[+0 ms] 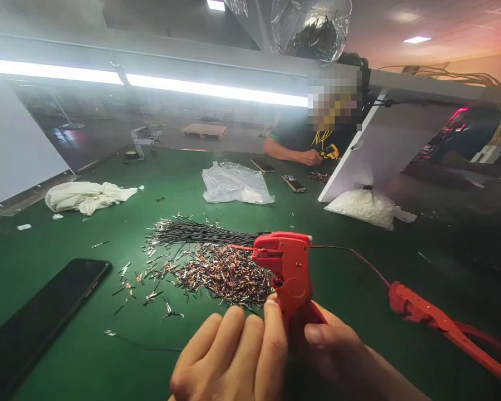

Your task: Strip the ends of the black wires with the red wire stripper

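My right hand (pixel 338 345) is wrapped round the handle of a red wire stripper (pixel 294 273), which stands upright with its jaws facing left. My left hand (pixel 234 356) is curled closed just left of the handle, its index finger close under the jaws. A thin black wire (pixel 146 347) with a metal terminal at its free end runs into the left fist; its other end is hidden. Behind the stripper lies a bundle of black wires (pixel 200 231) with terminals at their left ends. A heap of short wire offcuts (pixel 225 273) lies in front of the bundle.
A second red wire stripper (pixel 434 317) lies at right, a thin wire reaching its head. A black phone (pixel 45 323) lies at left on the green table (pixel 87 239). Plastic bags (pixel 236 184) lie farther back. Across the table, a co-worker's hand (pixel 313 157) holds a yellow-black tool (pixel 330 151).
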`<state>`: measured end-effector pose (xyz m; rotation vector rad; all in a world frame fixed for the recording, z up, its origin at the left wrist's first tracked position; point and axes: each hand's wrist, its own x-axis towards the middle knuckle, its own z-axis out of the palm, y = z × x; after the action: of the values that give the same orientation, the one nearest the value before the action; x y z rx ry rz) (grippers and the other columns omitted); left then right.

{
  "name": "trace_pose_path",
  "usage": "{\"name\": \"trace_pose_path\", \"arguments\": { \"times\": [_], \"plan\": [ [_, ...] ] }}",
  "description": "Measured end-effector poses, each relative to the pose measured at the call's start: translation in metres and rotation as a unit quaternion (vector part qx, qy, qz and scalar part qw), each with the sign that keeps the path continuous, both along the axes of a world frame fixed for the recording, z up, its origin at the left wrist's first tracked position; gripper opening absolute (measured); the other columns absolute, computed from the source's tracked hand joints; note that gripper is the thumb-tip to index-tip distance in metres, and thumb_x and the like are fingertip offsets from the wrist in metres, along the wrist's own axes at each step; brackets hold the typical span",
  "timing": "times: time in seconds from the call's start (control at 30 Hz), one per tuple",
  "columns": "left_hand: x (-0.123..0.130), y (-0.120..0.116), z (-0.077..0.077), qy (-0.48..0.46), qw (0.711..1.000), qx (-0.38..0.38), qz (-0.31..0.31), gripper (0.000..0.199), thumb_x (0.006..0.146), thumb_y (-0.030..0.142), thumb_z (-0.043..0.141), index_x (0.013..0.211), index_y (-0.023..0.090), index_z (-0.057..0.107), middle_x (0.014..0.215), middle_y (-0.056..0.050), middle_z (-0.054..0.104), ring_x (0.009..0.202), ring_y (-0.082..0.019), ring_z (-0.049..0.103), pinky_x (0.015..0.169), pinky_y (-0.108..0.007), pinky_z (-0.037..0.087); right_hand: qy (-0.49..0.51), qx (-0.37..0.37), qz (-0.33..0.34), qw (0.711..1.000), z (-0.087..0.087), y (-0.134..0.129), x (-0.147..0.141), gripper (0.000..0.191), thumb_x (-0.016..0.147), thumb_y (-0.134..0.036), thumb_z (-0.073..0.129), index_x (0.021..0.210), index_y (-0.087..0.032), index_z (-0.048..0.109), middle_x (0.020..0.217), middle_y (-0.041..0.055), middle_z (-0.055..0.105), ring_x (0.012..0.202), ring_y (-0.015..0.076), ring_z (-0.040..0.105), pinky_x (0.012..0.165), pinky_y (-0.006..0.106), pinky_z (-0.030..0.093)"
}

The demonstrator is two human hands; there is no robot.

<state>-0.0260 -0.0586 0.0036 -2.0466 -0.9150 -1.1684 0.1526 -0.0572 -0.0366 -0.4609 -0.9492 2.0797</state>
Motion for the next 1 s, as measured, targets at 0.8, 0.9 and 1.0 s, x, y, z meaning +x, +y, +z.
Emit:
{"name": "trace_pose_path", "arguments": {
  "times": [0.8,0.9,1.0],
  "plan": [
    [0.002,0.002,-0.014,0.091,0.992,-0.090,0.000,0.017,0.087,0.012,0.053,0.095,0.004,0.066,0.056,0.002,0.054,0.047,-0.012,0.048,0.047,-0.030,0.030,-0.067,-0.108,-0.100,0.987,-0.021,-0.008,-0.011,0.039,0.091,-0.058,0.052,0.087,-0.018,0.050,0.049,-0.0067,0.049,0.028,0.0049,0.034,0.028,0.015,0.034],
    [0.002,0.003,-0.020,0.076,0.991,-0.107,0.009,0.015,0.088,0.014,0.053,0.094,0.009,0.065,0.054,0.003,0.052,0.047,-0.013,0.046,0.048,-0.030,0.029,-0.098,-0.117,-0.107,0.982,-0.018,-0.008,-0.009,0.043,0.086,-0.060,0.058,0.080,-0.019,0.049,0.049,-0.0050,0.052,0.033,0.0057,0.042,0.033,0.014,0.038],
    [0.002,0.006,-0.025,0.034,0.994,-0.104,0.018,0.018,0.090,0.013,0.048,0.089,0.013,0.065,0.052,0.003,0.051,0.046,-0.013,0.043,0.049,-0.032,0.027,-0.137,-0.150,-0.124,0.971,-0.017,-0.009,-0.008,0.046,0.082,-0.063,0.062,0.080,-0.019,0.049,0.048,-0.0063,0.051,0.033,0.0050,0.040,0.032,0.013,0.035]
  ]
}}
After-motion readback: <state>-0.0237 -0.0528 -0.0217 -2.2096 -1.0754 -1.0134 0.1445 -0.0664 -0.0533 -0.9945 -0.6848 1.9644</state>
